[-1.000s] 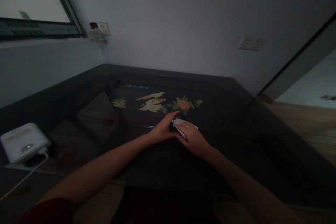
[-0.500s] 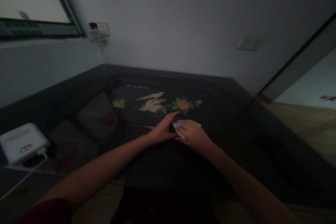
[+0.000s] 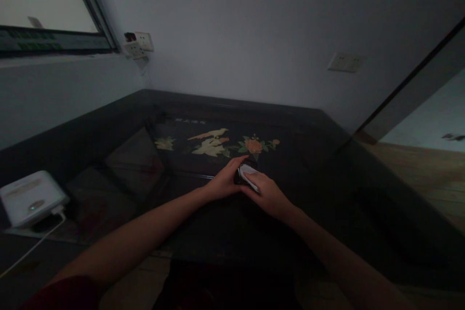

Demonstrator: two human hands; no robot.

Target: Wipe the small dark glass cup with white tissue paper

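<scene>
A small dark, shiny, rounded object (image 3: 237, 178) is at the middle of the black tabletop; its kind I cannot make out. My left hand (image 3: 225, 180) curves around its left side, thumb and fingers gripping it. On top of it lies a white tissue or paper (image 3: 248, 170), pressed under the fingers of my right hand (image 3: 267, 193). The right fingers are bent over the white piece, close to the left thumb. Poor light hides the far side of the dark object.
The glossy black table (image 3: 203, 223) bears a printed bird and a pink flower (image 3: 253, 146). At the left stands a white box-shaped device (image 3: 32, 196) with a green light and a white cable (image 3: 39, 241). Wall sockets (image 3: 345, 62) are behind.
My right fingers have shifted on the white piece, which now looks flatter and more tucked in, its right corner no longer sticking out. The left hand keeps its place.
</scene>
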